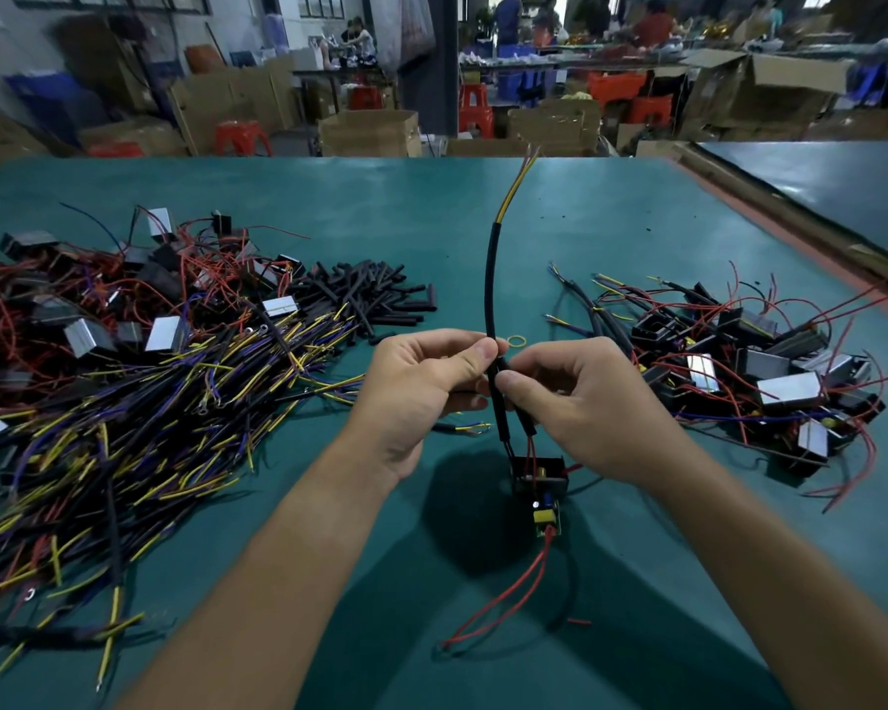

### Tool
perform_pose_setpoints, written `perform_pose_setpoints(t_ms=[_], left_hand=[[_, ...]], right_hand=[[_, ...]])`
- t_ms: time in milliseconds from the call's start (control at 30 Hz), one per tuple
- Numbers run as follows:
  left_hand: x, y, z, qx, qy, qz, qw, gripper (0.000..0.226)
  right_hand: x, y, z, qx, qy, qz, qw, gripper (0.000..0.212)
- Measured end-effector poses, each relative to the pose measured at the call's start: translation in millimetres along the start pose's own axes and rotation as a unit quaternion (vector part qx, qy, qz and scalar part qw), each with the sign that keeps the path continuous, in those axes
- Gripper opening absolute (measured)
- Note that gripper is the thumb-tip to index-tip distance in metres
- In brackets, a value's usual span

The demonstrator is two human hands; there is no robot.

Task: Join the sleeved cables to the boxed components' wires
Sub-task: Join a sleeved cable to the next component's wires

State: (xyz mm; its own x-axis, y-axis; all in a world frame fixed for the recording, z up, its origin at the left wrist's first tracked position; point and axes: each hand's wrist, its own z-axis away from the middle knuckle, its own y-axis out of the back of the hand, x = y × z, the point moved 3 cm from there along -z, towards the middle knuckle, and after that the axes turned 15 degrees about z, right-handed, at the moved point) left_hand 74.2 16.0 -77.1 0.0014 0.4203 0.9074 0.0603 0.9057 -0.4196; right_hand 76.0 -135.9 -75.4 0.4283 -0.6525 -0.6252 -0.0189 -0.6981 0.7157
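Left hand [421, 386] pinches the upright sleeved cable [492, 279]; right hand [580, 402] pinches a short sleeve on the red wires [531, 448] of the boxed component [540, 479] dangling over the tabletop [611, 238]. Risk — a loosened grip drops the component's weight onto the joint, likely pulling it apart.

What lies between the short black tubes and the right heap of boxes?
In the head view: the held sleeved cable and a small yellow ring on the mat.
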Motion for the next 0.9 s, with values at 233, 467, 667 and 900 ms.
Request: perform_pose_setpoints(t_ms=[233,467,667,900], left_hand=[[1,3,-1,0.019,-0.01,-0.014,1.0,0.013],[0,4,-2,0.009,0.016,0.004,1.0,0.016],[0,5,-4,-0.001,0.007,-0.003,1.0,0.014],[2,7,-3,-0.007,0.008,0.005,1.0,0.014]], right_hand=[[4,-6,2,-0.091,-0.011,-0.031,0.995,0.024],[8,-1,1,-0.112,0.0,-0.007,0.994,0.023],[11,-7,1,-0.161,0.01,-0.026,0.987,0.011],[9,-10,2,-0.179,0.013,-0.003,0.984,0.03]])
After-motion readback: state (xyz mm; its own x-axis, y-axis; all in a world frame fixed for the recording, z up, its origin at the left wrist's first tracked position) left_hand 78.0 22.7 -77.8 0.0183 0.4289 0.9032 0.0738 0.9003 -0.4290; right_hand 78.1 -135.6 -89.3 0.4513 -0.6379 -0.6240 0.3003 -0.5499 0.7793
